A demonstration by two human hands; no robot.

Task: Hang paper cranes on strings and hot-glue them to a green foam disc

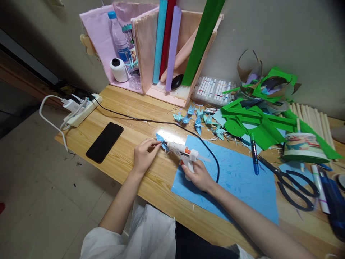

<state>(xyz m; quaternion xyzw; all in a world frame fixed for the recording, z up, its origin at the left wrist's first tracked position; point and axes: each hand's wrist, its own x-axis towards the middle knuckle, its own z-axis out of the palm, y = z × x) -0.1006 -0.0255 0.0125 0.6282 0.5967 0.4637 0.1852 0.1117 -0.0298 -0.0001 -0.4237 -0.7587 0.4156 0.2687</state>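
Observation:
My left hand (145,154) pinches a small blue paper butterfly (160,138) just above the wooden tabletop. Wrapped around the handle of a white hot glue gun (181,149) is my right hand (198,174). The gun's nozzle points left and meets or nearly meets the butterfly; whether they touch I cannot tell. A clear glue stick pokes out of its back end, and a black cord runs from it. Beneath the right hand lies a sheet of blue paper (237,180). Several folded blue paper pieces (198,124) are scattered behind the gun.
A black phone (105,142) and a power strip (83,111) lie to the left. Large scissors (293,183), a blue marker (254,154) and green scraps (258,122) are at the right. At the back stand a pink box (95,39), paper rolls and a marker case (212,88).

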